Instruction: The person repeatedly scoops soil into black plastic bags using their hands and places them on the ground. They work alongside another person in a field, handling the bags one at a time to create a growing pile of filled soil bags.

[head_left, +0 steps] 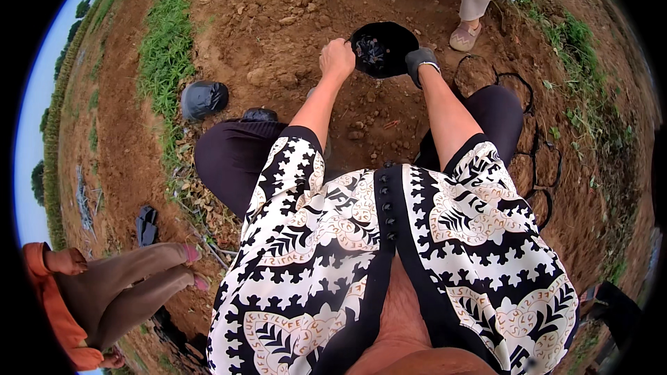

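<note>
A black plastic nursery bag (385, 65) is spread open between my hands, its mouth facing up toward me. The inside looks dark, with crinkled plastic and a few specks at the bottom. My bare left hand (337, 58) grips the rim on the left. On the opposite side my right hand (420, 62), in a dark grey glove, holds the rim; its fingertips are partly hidden. Loose brown soil (359, 125) lies below, between my bent knees.
Soil-filled black bags (473, 76) stand in a row on the right. A rounded black plastic bag (205, 100) sits beyond my left knee. Folded black plastic (147, 225) lies farther left. One person's shoe (466, 36) is ahead; another person in brown trousers (125, 291) is at lower left.
</note>
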`<state>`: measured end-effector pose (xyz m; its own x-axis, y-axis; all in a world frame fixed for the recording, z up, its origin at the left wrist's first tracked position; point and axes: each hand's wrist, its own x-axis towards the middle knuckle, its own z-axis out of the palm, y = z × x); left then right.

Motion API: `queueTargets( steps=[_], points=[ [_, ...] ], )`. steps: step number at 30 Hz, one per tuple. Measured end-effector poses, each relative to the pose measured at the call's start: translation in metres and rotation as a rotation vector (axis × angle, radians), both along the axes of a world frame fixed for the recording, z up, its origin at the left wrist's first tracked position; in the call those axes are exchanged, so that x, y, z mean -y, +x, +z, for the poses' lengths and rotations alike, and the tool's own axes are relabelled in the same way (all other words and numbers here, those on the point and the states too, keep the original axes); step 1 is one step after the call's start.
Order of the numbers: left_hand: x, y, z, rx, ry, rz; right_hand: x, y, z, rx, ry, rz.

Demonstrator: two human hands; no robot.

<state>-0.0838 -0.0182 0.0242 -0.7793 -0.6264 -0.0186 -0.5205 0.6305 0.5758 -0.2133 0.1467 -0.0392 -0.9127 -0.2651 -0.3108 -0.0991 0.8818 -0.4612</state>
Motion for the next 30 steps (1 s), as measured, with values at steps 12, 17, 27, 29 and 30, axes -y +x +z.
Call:
queueTargets(
  steps=[12, 17, 27, 29, 30],
  points=[
    [-0.021, -0.066, -0.084, 0.095, 0.195, -0.1, -0.037, -0.021, -0.072, 0.13, -0.128, -0.449],
    [-0.019, -0.086, -0.112, 0.088, 0.259, -0.14, -0.025, -0.005, -0.072, 0.14, -0.047, -0.511],
    [-0.013, -0.1, -0.122, 0.166, 0.332, -0.065, -0.038, -0.014, -0.049, -0.037, 0.05, -0.387],
    [-0.015, -0.097, -0.114, 0.155, 0.333, -0.035, -0.041, -0.011, -0.046, -0.072, 0.049, -0.394],
    [-0.017, -0.094, -0.11, 0.175, 0.342, -0.028, -0.042, -0.008, -0.043, -0.048, 0.047, -0.407]
  ],
)
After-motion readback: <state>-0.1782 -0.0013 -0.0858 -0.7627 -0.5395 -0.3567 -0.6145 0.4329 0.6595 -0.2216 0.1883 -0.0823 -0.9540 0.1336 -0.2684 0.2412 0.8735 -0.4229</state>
